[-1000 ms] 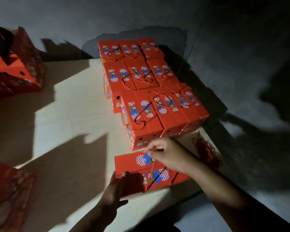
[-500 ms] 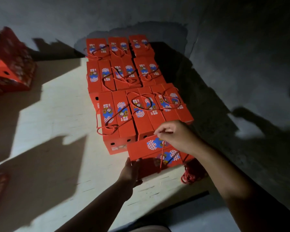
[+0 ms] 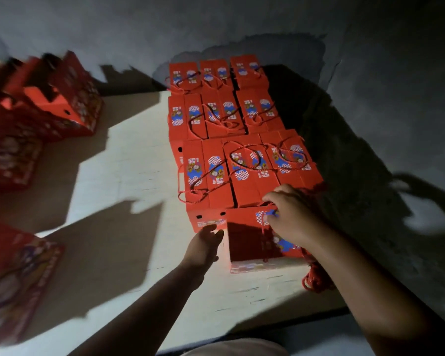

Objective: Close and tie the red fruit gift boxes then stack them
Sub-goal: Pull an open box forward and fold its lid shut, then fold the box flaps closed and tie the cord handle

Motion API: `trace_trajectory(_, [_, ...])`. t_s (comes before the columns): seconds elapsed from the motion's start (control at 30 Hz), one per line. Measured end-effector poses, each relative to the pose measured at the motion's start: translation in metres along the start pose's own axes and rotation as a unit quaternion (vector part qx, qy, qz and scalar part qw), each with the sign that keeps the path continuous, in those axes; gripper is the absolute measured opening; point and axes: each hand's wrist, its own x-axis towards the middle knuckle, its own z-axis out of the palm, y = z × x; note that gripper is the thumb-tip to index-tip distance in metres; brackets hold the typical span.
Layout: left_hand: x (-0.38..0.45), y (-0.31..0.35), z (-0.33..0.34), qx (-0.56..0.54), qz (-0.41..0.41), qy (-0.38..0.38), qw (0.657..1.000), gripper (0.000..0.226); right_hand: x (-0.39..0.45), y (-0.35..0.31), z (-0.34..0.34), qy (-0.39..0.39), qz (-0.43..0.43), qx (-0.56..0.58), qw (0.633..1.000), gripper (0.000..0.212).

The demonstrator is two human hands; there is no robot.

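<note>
Matt red card boxes point(image 3: 238, 160) – twisted cord point(image 3: 316, 278), seemingly rough wall point(image 3: 370, 73)

Dim room, hard near light, long shadows, left edge blurred.

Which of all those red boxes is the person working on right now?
The nearest red box, set apart in front of the stacked rows. The right hand pinches its cord on top; the left hand is beside it.

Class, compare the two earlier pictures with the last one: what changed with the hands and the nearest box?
The left hand let go of the nearest box and now hangs open beside it. The right hand kept its grip on the red cord atop the box. The stacked boxes stayed put.
</note>
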Motion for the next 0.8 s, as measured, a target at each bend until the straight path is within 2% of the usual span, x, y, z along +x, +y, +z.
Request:
trace_trajectory(0.07, [-0.008, 0.004, -0.032, 0.036, 0.050, 0.032, 0.998, 0.047, -0.001, -0.021, 0.011, 0.020, -0.024, -0.020, 0.999, 0.043])
trace_trajectory(0.13, [-0.017, 0.006, -0.070, 0.124, 0.104, 0.087, 0.983, 0.044, -0.003, -0.045, 0.027, 0.020, -0.067, -0.004, 0.998, 0.042])
trace_trajectory(0.23, [-0.037, 0.005, -0.136, 0.290, 0.179, 0.177, 0.923, 0.048, -0.008, -0.083, 0.057, -0.001, -0.113, 0.045, 0.993, 0.037])
trace_trajectory(0.3, [-0.052, -0.002, -0.185, 0.348, 0.186, 0.218, 0.893, 0.052, -0.011, -0.108, 0.079, -0.020, -0.135, 0.069, 0.988, 0.037])
trace_trajectory(0.4, [-0.077, -0.019, -0.258, 0.394, 0.165, 0.300, 0.853, 0.054, -0.012, -0.146, 0.113, -0.062, -0.163, 0.081, 0.981, 0.035])
trace_trajectory(0.5, [-0.102, -0.040, -0.324, 0.417, 0.129, 0.352, 0.828, 0.051, -0.013, -0.181, 0.143, -0.087, -0.180, 0.078, 0.977, 0.033])
trace_trajectory(0.63, [-0.128, -0.069, -0.401, 0.451, 0.013, 0.400, 0.798, 0.074, -0.020, -0.223, 0.177, -0.126, -0.187, 0.070, 0.972, 0.034])
trace_trajectory(0.7, [-0.131, -0.084, -0.432, 0.448, -0.023, 0.408, 0.796, 0.081, -0.022, -0.241, 0.192, -0.145, -0.177, 0.069, 0.971, 0.036])
trace_trajectory(0.73, [-0.131, -0.092, -0.444, 0.430, -0.036, 0.405, 0.806, 0.078, -0.023, -0.248, 0.198, -0.152, -0.170, 0.067, 0.971, 0.036])
trace_trajectory(0.8, [-0.127, -0.106, -0.464, 0.378, -0.027, 0.411, 0.829, 0.051, -0.025, -0.261, 0.208, -0.168, -0.159, 0.060, 0.971, 0.036])
